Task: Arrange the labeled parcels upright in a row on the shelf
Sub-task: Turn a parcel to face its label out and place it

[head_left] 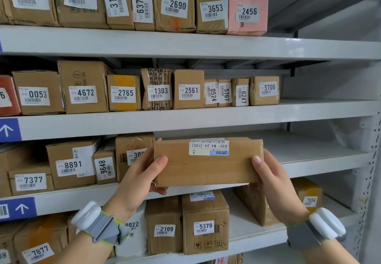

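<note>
My left hand [142, 173] and right hand [270, 179] grip the parcel [208, 162] ends, at 3 o'clock of box 9648 [105, 167].

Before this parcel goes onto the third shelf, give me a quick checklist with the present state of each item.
1. Grip: left hand and right hand hold the held parcel at both ends: ok.
2. Free shelf space to the right of parcel 30.. on the third shelf: ok.
3. Label orientation: the shipping label reads upside down: not ok.
4. Numbered sticker like its neighbours': none seen on this face: cannot tell.
5. Parcel upright: held lengthwise, not yet stood in the row: not ok.
</note>
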